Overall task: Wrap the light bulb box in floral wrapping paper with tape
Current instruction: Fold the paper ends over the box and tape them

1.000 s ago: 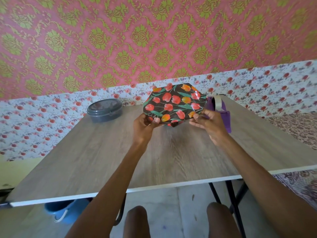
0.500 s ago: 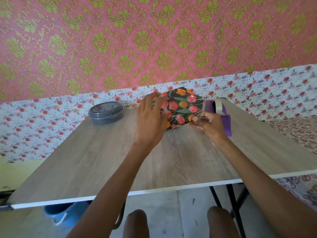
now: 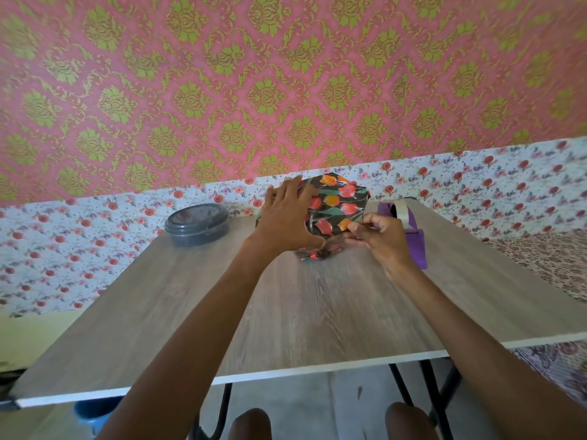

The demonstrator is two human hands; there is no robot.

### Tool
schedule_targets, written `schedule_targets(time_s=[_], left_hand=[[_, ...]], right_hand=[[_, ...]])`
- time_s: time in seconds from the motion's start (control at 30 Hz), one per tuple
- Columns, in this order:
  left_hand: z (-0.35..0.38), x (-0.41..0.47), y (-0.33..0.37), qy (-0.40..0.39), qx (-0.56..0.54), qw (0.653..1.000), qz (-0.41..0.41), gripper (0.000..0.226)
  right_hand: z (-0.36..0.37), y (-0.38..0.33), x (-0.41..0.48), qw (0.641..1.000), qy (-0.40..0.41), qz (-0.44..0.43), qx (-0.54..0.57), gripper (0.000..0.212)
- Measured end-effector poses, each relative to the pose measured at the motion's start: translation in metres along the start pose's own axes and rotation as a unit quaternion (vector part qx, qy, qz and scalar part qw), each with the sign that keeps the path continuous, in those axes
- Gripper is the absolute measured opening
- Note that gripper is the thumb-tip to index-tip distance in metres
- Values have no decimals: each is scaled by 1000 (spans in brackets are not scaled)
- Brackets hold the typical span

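The left hand (image 3: 286, 220) lies flat on the light bulb box (image 3: 340, 201), with the fingers straight and spread over its left part and pressing on it; nothing is held inside this hand. The right hand (image 3: 384, 239) has curled fingers; the thumb and the first fingers pinch the floral wrapping paper (image 3: 344, 193) at the near right corner of the box.

The box stands on the far part of the table (image 3: 317, 312), about in the middle between left and right, and it is tilted, with one corner pointing up toward the wall; the black paper with red and orange flowers covers all of it that shows. At its near bottom side a loose paper end (image 3: 317, 252) is crumpled and lies on the table, just between the two hands.

Just right of the right hand, partly hidden behind it, stands a purple tape dispenser (image 3: 416, 246) with a tape roll (image 3: 402, 211) in it; left of the box, well apart, sits a round grey container (image 3: 198, 225) with its lid on. Behind the table there is a pink wallpaper (image 3: 286, 74) with green ornaments; under the near left corner of the table a blue bucket (image 3: 90, 411) shows partly.
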State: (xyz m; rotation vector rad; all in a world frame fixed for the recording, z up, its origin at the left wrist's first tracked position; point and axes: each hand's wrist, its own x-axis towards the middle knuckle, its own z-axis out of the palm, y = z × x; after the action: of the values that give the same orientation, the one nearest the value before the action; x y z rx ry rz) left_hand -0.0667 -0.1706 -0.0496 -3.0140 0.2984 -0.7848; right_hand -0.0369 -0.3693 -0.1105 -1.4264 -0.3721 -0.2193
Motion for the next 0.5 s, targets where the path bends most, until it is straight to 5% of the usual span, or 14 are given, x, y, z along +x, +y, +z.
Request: schedule_targets(time_s=[0.5], left_hand=[[-2, 36, -1, -54, -57, 996, 42, 92]], right_hand=[[-8, -4, 13, 999, 41, -14, 21, 23]])
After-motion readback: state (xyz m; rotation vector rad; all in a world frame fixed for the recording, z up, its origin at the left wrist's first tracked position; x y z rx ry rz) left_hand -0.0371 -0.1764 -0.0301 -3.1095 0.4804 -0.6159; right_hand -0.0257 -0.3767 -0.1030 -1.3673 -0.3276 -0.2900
